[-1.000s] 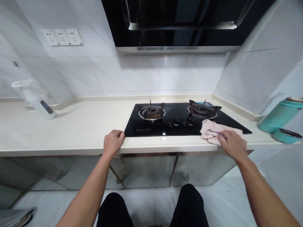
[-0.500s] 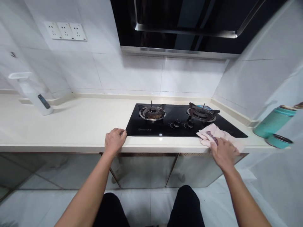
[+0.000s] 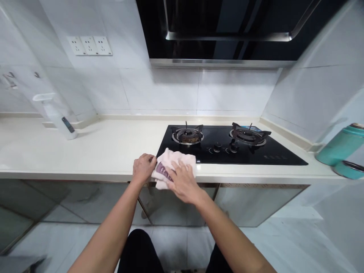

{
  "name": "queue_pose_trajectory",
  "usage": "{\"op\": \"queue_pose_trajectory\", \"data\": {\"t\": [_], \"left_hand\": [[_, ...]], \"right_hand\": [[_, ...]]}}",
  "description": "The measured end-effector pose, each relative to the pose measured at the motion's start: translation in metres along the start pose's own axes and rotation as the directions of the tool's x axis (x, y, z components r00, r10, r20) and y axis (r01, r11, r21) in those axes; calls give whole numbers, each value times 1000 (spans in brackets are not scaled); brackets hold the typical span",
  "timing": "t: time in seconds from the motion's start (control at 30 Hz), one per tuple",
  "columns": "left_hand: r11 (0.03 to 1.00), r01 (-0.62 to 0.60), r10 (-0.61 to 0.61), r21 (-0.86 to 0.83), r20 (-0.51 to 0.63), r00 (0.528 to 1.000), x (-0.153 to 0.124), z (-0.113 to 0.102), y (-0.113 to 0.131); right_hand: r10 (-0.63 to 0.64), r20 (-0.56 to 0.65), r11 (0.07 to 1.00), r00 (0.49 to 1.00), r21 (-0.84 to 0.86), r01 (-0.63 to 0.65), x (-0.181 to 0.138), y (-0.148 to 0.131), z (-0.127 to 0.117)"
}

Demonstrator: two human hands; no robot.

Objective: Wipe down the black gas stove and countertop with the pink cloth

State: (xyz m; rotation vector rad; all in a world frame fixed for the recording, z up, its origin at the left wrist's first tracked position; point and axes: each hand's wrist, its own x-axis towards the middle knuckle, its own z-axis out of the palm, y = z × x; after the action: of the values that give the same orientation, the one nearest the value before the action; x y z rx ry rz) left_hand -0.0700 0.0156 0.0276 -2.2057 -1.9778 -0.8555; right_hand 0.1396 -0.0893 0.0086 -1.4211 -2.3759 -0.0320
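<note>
My right hand presses flat, fingers spread, on a pale pink cloth with a purple patch. The cloth lies over the front left corner of the black glass gas hob and the counter's front edge. My left hand rests with fingers curled on the cream counter, just left of the cloth and touching its edge. The hob has two burners and two knobs.
A white spray bottle stands at the back left of the counter. Teal canisters sit at the far right. A black range hood hangs over the hob. Wall sockets are on the tiled wall. Glass-fronted cabinets run below.
My right hand has slid the cloth from the hob's front right corner along the front edge to its front left corner, beside my left hand. My left hand stayed put.
</note>
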Motion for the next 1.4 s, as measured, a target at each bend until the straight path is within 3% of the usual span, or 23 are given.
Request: {"op": "queue_pose_trajectory", "data": {"t": [0.1,0.23,0.4,0.6,0.77,0.9,1.0,1.1,1.2,1.4], "left_hand": [[1000,8,-7,-18,31,999,1,-1,-4],[1000,19,-19,-9,5,1000,2,1,-6],[1000,8,-8,-3,3,1000,3,2,-5],[1000,3,-4,17,14,1000,3,0,-4],[999,-5,5,42,19,1000,4,2,-2],[999,-1,0,55,9,1000,2,3,3],[998,-5,6,59,-9,1000,0,4,7],[999,-20,21,42,-20,1000,-1,5,8],[999,-24,25,23,-27,999,-3,5,9],[1000,-19,19,0,-25,1000,-6,5,10]], "right_hand": [[-118,-58,993,991,-24,117,-5,3,14],[-74,-188,995,979,-73,61,-23,33,19],[-91,-258,983,962,-178,45,-66,85,8],[98,-325,953,941,-242,-182,-155,175,-22],[291,-379,889,878,-231,-394,-231,265,-56],[389,-387,866,836,-157,-475,-256,309,-75],[403,-363,873,840,-124,-472,-244,305,-79],[323,-267,931,908,-81,-355,-211,272,-75],[244,-163,967,956,-34,-253,-162,226,-66],[222,16,975,975,-8,-222,-46,143,-47]]}}
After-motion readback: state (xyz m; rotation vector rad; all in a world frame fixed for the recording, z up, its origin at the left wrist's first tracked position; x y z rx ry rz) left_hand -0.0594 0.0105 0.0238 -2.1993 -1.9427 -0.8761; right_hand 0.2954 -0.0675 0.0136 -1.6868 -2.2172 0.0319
